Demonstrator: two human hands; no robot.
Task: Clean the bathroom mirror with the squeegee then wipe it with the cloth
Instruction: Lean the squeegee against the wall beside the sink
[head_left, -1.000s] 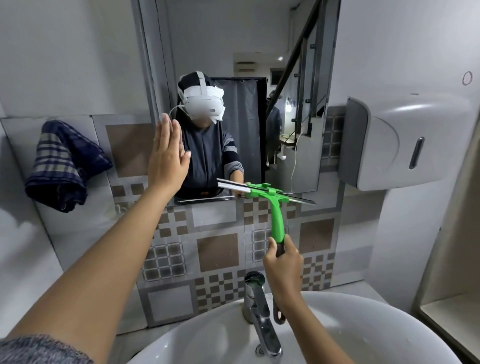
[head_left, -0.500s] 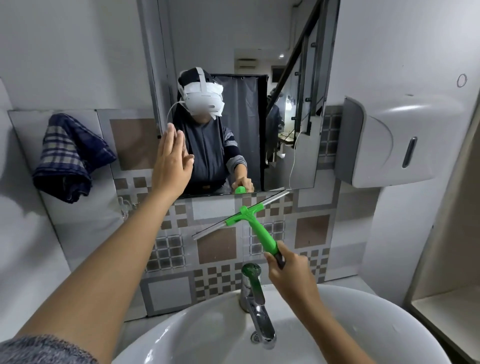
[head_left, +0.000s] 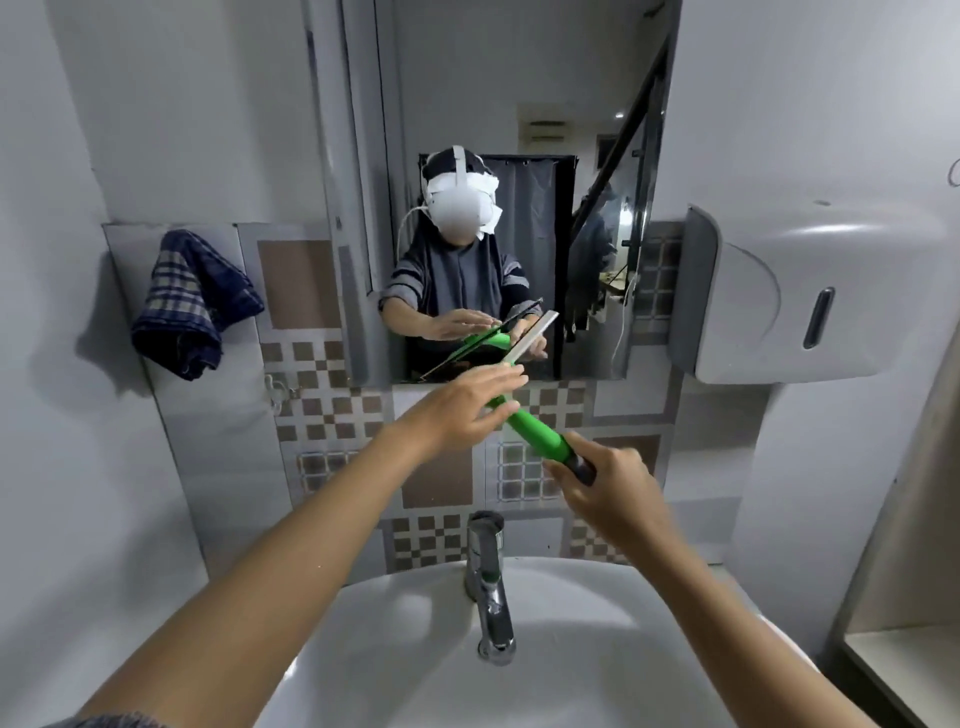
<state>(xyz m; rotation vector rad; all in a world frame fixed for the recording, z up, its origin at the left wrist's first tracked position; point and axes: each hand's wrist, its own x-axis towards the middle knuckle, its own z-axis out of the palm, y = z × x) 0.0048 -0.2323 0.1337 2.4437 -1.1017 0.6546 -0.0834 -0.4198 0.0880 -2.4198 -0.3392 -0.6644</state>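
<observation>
The green squeegee (head_left: 535, 435) is held away from the mirror (head_left: 519, 104), tilted up to the left over the tiled wall. My right hand (head_left: 605, 486) grips the dark end of its handle. My left hand (head_left: 470, 408) lies flat over the squeegee's head, fingers stretched and touching it; the pale blade (head_left: 530, 338) sticks out above the fingers. The blue plaid cloth (head_left: 195, 304) hangs on the wall at the left, out of both hands' reach. The mirror reflects a person with a headset and both hands.
A white basin (head_left: 415, 649) with a chrome tap (head_left: 488, 582) sits right below the hands. A white paper dispenser (head_left: 810, 296) juts out from the wall on the right. A shelf edge (head_left: 904, 670) shows at the lower right.
My left hand left the mirror's left edge and came down onto the squeegee's head. My right hand pulled the squeegee off the mirror's bottom and tilted it.
</observation>
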